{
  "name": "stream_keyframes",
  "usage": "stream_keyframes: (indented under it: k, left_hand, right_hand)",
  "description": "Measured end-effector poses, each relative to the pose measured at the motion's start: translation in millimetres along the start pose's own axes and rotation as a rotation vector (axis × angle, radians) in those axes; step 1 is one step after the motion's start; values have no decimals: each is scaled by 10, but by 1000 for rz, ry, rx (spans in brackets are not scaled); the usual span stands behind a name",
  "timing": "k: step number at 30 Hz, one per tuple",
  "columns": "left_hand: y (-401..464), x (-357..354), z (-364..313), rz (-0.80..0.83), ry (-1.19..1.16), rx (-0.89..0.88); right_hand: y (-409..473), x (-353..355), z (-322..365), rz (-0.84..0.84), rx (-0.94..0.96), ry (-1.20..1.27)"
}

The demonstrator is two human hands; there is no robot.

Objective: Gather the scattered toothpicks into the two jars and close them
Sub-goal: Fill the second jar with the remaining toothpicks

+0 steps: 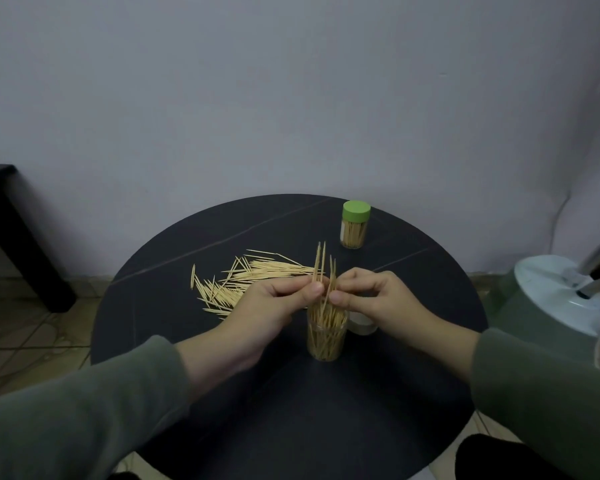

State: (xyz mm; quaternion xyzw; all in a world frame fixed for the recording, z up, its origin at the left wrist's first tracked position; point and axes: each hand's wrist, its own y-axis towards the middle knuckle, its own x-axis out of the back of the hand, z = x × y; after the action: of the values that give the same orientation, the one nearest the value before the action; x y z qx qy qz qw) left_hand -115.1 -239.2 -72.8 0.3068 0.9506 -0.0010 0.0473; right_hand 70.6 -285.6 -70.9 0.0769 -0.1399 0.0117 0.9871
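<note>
Above the open jar [327, 336] at worktop [187, 368] centre, left hand [260, 315] and right hand [378, 301] each pinch upright toothpicks [321, 265], apparently aligning them for insertion; 1 loose pile [243, 282] remains.

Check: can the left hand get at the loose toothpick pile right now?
Probably yes on path: the loose toothpick pile lies just beyond the left hand with nothing between. But that hand is pinching a toothpick bundle over the open jar, so it must release first.
</note>
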Motion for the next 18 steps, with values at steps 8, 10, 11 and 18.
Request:
stream_keyframes:
  k: [8,10,11,18]
  left_hand:
    - [64,149,-5,34,286,-213]
    - [75,182,-15,54,369,-273]
    - [85,198,-18,61,405,-285]
    - [102,240,-44,-26,739,-459]
  right_hand:
    - [1,31,-2,50,16,-164]
    - [-3,48,3,41,36,-201]
    - [-5,60,5,36,51,-219]
    - [0,200,-28,168,-2,-487]
